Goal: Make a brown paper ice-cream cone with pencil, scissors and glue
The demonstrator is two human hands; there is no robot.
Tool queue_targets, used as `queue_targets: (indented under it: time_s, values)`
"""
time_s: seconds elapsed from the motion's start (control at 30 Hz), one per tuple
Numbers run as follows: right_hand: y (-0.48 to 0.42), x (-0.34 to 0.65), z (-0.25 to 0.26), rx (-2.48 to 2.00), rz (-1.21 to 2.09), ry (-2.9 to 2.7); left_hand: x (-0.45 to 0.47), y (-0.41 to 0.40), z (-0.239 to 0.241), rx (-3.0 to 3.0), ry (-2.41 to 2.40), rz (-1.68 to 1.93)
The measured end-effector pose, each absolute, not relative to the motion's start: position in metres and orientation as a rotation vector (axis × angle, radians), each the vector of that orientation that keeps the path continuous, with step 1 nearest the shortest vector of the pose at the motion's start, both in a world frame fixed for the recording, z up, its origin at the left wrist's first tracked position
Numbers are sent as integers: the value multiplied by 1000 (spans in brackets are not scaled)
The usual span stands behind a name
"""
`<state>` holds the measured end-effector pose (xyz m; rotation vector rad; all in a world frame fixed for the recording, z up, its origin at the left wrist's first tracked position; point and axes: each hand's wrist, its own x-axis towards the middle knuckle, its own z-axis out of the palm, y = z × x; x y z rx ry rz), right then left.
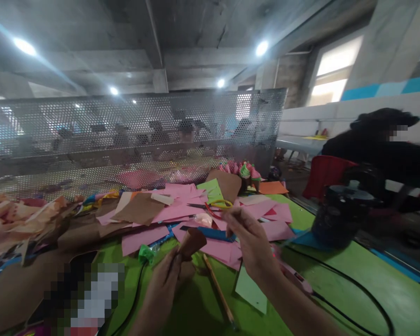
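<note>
In my left hand [166,270] is a rolled brown paper cone [192,243], its wide mouth tilted up to the right. My right hand [250,238] hovers to the right of the cone, apart from it, with fingers drawn together; anything between the fingertips is too small to make out. Just behind those fingertips lie scissors [217,205] with yellow and red handles, on a heap of pink paper pieces [177,205]. A pencil [219,294] rests on the green table between my arms. Partly hidden by my right forearm is a pink corded tool [297,277], perhaps a glue gun.
Brown paper sheets [140,207] and crumpled peach paper [28,214] spread over the left. A phone-like dark object [70,280] lies front left. Paper cupcakes [245,172] stand before a perforated metal screen [133,140]. A black container [336,219] and a seated person [378,144] are at right.
</note>
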<state>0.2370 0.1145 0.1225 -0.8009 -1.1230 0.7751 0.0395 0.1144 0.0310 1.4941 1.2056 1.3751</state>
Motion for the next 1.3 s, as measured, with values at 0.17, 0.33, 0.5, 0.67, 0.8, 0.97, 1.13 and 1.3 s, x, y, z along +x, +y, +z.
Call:
queue_targets:
  time_s: [0.17,0.33,0.5,0.67,0.8,0.97,1.13,1.3]
  values:
    - [107,237,126,-826,726,-1312,40,118,23,1489,1223,1331]
    - [106,227,118,-945,679,-1559,44,116,24,1558,1193,1356]
    - [109,217,103,-991,773,-1588,42,108,36,1783,1113,1234]
    - [113,221,105,-965,861,-1404,39,108,38,1826,1094,1231]
    - [117,225,111,-937,968,-1235,39,109,42,1661,1069,1298]
    - [117,223,113,-876,1120,-1198,40,108,47,1549,1022,1275]
    - [114,218,111,-897,1084,-1246,39,108,48,1662,1012,1316]
    - [111,214,109,-892,1196,-1275,39,108,48,1557,1002,1315]
